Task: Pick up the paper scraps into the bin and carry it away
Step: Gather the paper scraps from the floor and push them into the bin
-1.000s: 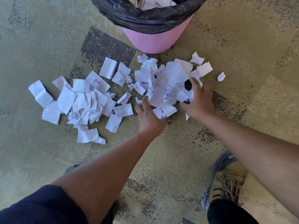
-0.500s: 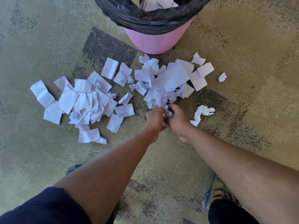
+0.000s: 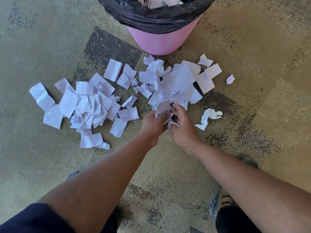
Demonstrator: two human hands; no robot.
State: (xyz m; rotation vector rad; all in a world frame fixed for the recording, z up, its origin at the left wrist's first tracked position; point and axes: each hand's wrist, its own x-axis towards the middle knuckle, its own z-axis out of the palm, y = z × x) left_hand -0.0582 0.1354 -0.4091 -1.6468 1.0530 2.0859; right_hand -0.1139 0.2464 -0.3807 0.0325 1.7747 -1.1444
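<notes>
A pink bin lined with a black bag stands at the top centre, with paper inside it. White paper scraps lie on the carpet in two heaps: a left heap and a right heap just below the bin. My left hand and my right hand meet at the near edge of the right heap. Both grip a small bunch of scraps between them. A crumpled strip lies to the right of my hands, and a tiny ball farther right.
The floor is mottled olive and tan carpet with dark patches. My shoes show at the bottom, one under my right forearm and another tip beyond it.
My hands came together from the sides of the right heap and drew back toward me, gathering scraps into a bunch. A crumpled strip now lies bare on the right.
</notes>
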